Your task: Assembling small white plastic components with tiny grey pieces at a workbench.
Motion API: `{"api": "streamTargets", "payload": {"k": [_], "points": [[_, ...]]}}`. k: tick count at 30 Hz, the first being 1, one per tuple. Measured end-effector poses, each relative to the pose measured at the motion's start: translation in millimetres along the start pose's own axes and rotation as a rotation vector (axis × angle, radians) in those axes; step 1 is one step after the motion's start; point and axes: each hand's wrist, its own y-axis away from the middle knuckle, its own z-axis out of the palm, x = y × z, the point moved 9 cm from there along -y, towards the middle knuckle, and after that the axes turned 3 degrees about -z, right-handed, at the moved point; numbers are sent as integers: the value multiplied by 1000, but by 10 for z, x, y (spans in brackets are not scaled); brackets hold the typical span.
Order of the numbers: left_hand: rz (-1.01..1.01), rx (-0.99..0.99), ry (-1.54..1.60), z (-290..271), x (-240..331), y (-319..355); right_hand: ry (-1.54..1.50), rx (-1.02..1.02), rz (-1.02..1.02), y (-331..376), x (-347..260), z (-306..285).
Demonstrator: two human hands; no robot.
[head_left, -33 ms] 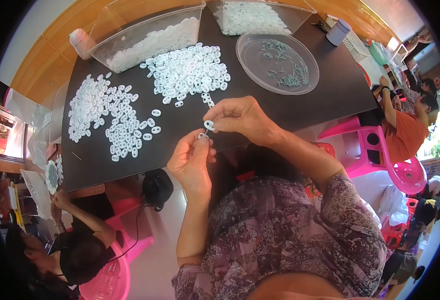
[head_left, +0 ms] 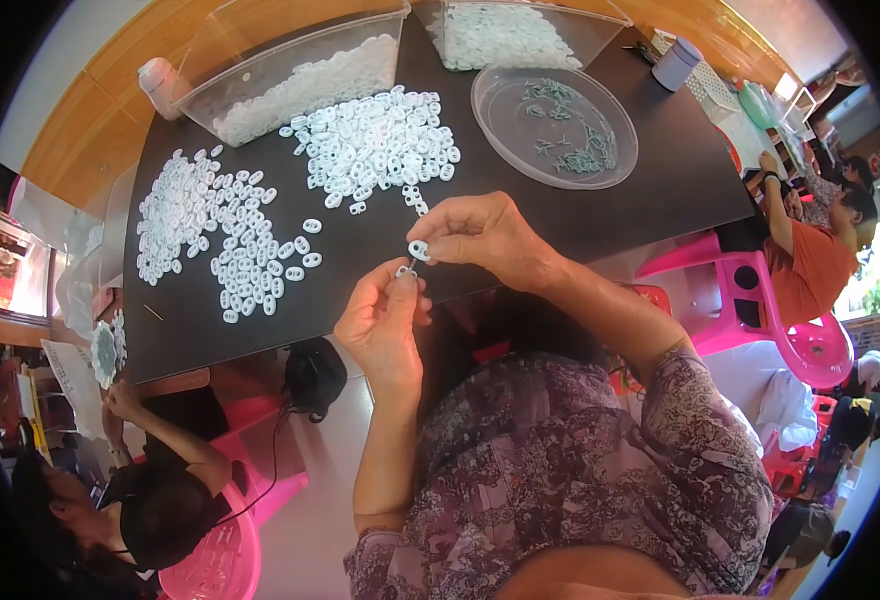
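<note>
Just off the table's front edge, my right hand [head_left: 480,240] pinches a small white oval plastic piece with two holes [head_left: 418,250]. Below it and to the left, my left hand [head_left: 385,320] is closed on another small white plastic piece [head_left: 404,271], mostly covered by the fingertips. The two pieces nearly meet; whether they are linked I cannot tell. A short row of white pieces [head_left: 414,198] lies behind my right fingers, leading to a large heap of white two-holed pieces [head_left: 375,145]. Two more piles of white oval pieces [head_left: 178,210] lie at the left.
Clear bins [head_left: 290,95] of white pieces stand along the table's back. A round clear tray [head_left: 495,135] holds small grey-green pieces. A grey-lidded container [head_left: 676,65] stands at the back right, a pink-white bottle [head_left: 160,85] back left. Other people sit at left and right on pink chairs [head_left: 810,350].
</note>
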Motion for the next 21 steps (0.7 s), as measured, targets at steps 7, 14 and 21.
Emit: {"api": "streamTargets", "payload": {"k": [7,14,21], "points": [[-10,-7,-49,9,-35,13,78,-49,-11,24,19,8],[-50,-34,-44,-3,-84,28,201,-35,-29,51,1,43],[5,-38,-32,28,-89,23,308,42,-141,101,-113,83]]}}
